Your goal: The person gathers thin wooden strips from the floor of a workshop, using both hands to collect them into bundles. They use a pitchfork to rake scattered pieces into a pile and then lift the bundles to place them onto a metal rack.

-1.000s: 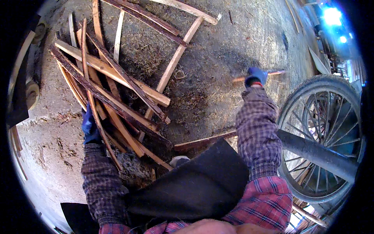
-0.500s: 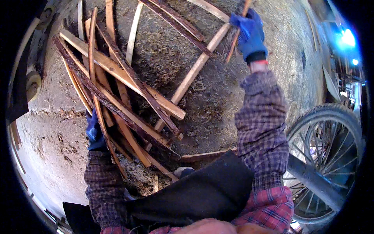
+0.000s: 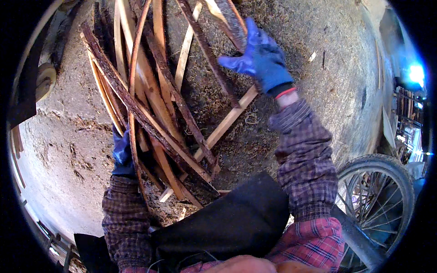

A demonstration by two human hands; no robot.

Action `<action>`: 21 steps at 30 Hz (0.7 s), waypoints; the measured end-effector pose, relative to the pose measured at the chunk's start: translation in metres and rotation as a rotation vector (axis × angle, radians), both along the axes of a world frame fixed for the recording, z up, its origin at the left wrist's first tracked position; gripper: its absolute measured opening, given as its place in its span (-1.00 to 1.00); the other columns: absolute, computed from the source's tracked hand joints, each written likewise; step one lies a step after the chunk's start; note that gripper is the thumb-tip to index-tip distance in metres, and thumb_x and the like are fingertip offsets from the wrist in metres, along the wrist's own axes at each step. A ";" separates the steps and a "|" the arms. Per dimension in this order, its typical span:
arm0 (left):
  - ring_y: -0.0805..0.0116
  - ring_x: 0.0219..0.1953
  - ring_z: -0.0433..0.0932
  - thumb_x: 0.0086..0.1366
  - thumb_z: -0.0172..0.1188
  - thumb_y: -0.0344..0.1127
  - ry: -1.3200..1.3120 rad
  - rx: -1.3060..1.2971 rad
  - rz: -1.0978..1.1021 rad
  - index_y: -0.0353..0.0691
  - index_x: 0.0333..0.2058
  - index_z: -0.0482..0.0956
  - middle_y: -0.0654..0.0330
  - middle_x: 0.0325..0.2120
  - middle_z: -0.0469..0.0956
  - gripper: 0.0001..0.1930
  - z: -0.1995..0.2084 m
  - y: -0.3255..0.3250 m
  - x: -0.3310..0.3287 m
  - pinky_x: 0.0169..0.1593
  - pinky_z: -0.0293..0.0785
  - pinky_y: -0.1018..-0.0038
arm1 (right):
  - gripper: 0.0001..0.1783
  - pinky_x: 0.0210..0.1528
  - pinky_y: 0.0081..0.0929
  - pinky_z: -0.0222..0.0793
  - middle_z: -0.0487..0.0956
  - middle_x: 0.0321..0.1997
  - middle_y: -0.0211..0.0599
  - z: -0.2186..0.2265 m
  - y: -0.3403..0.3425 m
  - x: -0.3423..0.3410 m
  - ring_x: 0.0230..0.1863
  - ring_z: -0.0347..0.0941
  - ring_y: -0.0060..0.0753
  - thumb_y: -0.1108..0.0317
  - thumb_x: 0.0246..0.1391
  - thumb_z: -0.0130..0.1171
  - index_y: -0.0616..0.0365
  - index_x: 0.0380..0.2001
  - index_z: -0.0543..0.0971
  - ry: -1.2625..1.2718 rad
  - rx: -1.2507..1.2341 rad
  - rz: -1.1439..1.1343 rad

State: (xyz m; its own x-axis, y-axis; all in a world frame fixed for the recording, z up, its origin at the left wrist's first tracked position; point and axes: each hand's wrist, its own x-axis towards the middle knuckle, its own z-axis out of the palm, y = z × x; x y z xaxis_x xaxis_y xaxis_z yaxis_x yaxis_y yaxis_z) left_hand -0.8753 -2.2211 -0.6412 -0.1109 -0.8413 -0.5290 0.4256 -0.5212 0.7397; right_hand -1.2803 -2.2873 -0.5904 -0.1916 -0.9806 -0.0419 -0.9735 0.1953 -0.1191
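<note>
Wood strips [image 3: 154,91] heaped on a littered floor [image 3: 337,104]

Seen from the wearer's head, the floor fills most of the view, brown and strewn with shavings. A black cloth [image 3: 223,218] covers the wearer's lap at the lower edge. At lower right stands a spoked wheel [image 3: 406,184]. The strips, some edged with bark, lie crossed in a long heap left of centre. A pale strip [image 3: 226,122] slants out of the heap toward the right; the lower end of a dark strip [image 3: 208,53] meets it.

Both hands wear blue gloves. The left hand [image 3: 122,148] appears closed around strips at the heap's left side, its fingers partly hidden by wood. The right hand [image 3: 264,59] is spread wide, thumb well out from the fingers, beside strips at the top; whether a fingertip touches one, I cannot tell.

The step in hand looks like handling loose strips, one hand gripping, the other free. For the right hand to grip, thumb and fingers would need to close around wood.

A small pale chip [image 3: 312,56] lies right of that hand. No brand, label or writing is readable.
</note>
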 end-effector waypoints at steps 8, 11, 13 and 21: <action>0.26 -0.09 0.49 0.26 -0.01 -0.48 -0.180 0.044 -0.052 -0.16 0.20 0.09 0.08 -0.03 0.41 -0.46 -0.001 0.003 0.007 -0.07 0.51 0.39 | 0.06 0.03 -0.11 0.31 0.39 0.04 0.04 0.005 0.007 0.051 0.04 0.37 0.04 -0.12 -0.33 0.35 0.01 0.23 0.10 -0.098 -0.005 -0.013; 0.26 -0.08 0.49 0.26 0.00 -0.47 -0.204 0.016 -0.054 -0.16 0.20 0.09 0.08 -0.03 0.41 -0.46 -0.005 0.001 0.003 -0.06 0.50 0.39 | -0.12 0.00 -0.17 0.34 0.49 -0.06 0.02 0.010 -0.007 0.033 -0.05 0.45 -0.01 -0.02 -0.24 0.33 0.06 0.16 0.23 -0.141 0.094 0.002; 0.32 -0.14 0.51 0.25 0.05 -0.45 -0.161 -0.002 -0.004 -0.21 0.15 0.17 0.10 -0.08 0.45 -0.51 -0.008 -0.002 0.005 -0.07 0.48 0.46 | -0.18 -0.01 -0.17 0.34 0.51 -0.08 0.02 0.013 -0.021 0.029 -0.07 0.46 0.00 0.01 -0.23 0.33 0.09 0.11 0.30 -0.201 0.135 0.009; 0.41 -0.20 0.51 0.23 0.14 -0.37 -0.359 -0.017 -0.068 -0.26 0.01 0.31 0.16 -0.16 0.49 -0.61 -0.006 -0.007 -0.001 -0.17 0.47 0.53 | -0.41 -0.23 -0.30 0.40 0.55 -0.34 -0.06 0.034 0.012 0.008 -0.28 0.48 -0.20 0.14 -0.32 0.37 0.29 -0.22 0.47 -1.001 0.076 -0.215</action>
State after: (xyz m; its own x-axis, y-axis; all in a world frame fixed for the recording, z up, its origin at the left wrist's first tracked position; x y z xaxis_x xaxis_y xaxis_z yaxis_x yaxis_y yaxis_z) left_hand -0.8765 -2.2286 -0.6471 0.0234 -0.8476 -0.5301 0.1026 -0.5254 0.8447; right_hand -1.2720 -2.2755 -0.5560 -0.2057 -0.9179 -0.3393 -0.3780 0.3944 -0.8376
